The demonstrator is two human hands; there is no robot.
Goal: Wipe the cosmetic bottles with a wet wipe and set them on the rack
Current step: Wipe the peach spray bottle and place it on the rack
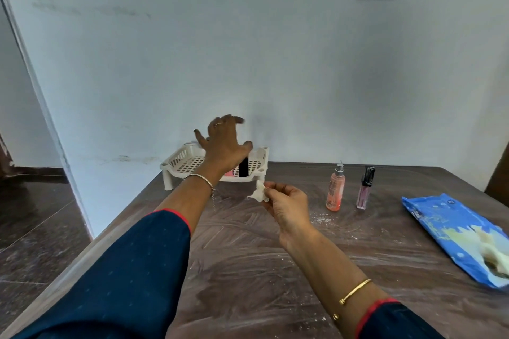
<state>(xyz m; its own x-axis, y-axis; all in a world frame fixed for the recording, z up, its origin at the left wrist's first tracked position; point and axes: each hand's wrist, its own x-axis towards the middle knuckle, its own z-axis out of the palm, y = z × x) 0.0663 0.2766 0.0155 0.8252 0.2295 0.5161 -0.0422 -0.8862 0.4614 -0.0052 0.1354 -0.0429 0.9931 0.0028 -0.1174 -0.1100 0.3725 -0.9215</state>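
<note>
A white slotted rack [181, 162] stands at the table's far left corner by the wall. A black bottle [243, 166] stands upright on it, and something pink [229, 172] lies beside that, mostly hidden by my arm. My left hand [224, 143] hovers over the rack with fingers spread and nothing in it. My right hand [286, 205] is held above the table in front of the rack, pinching a crumpled white wet wipe [259, 192]. To the right on the table stand a peach spray bottle [335, 188] and a pink tube with a black cap [365, 188].
The brown table [275, 270] is smeared and has white specks. A blue wet-wipe pack [451, 231] lies open at the right edge. The wall runs close behind the rack. The floor drops away left of the table.
</note>
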